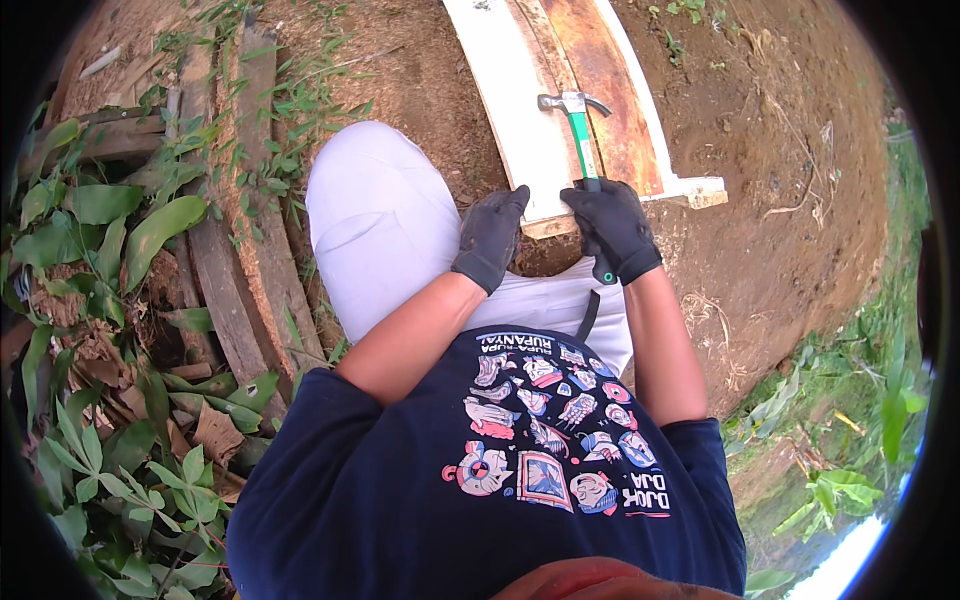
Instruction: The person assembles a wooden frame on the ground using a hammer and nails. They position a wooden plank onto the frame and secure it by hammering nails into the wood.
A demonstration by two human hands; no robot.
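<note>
My right hand (615,228), in a black glove, is wrapped round the handle of a claw hammer (581,135). The hammer has a green and black handle and a metal head, which lies over a long white and rusty-brown panel (510,80). Beside the panel's near left corner is my left hand (489,238), also gloved in black, its fingers curled together and the foremost one at the panel's edge. Whatever those fingers may hold is hidden. Both hands are just in front of my lap, close to my white-clad leg (380,215).
A short pale wooden end piece (700,192) juts out right of the panel's near end. Weathered planks (235,250) lie on the left among leafy plants (110,235). Bare brown soil (780,230) slopes on the right, with grass (800,440) farther down.
</note>
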